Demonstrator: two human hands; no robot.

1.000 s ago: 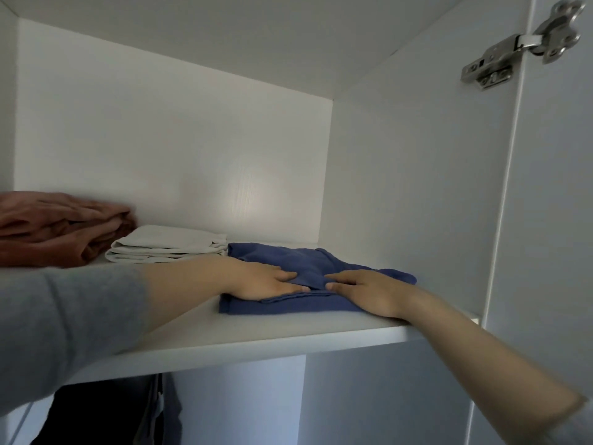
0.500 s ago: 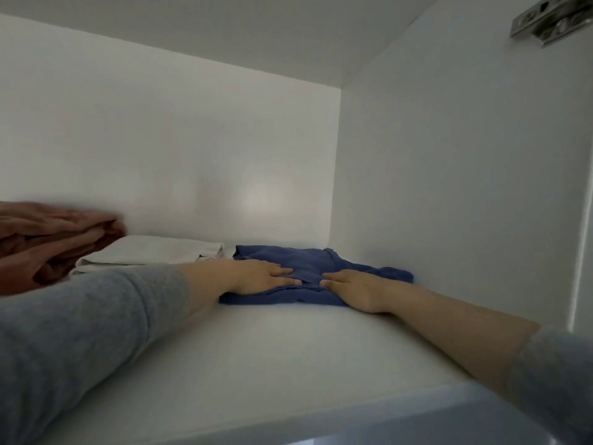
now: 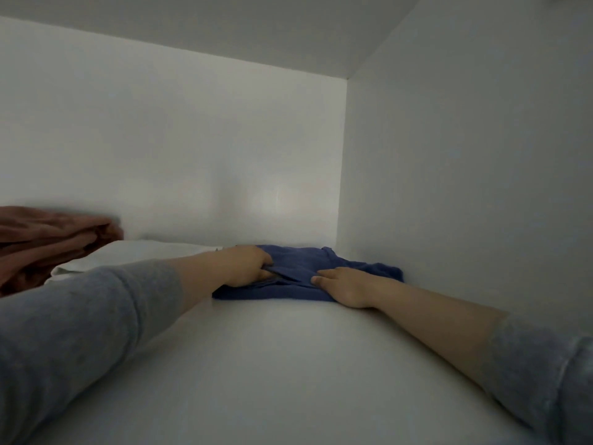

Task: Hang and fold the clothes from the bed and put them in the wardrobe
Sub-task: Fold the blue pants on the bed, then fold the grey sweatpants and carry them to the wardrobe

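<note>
Folded blue garment (image 3: 305, 277) in back right corner of shelf (image 3: 288, 364), long axis along the back edge; flat, dark, creased on top. Left hand (image 3: 250, 264) with fingers curled into 1 top fold. Right hand (image 3: 343, 287) flat on it, fingers straight, together. White folded garment (image 3: 134, 255) just beside.

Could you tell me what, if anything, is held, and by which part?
The left hand grips the blue folded garment by a fold at its left edge; the right hand only rests flat on it.
</note>
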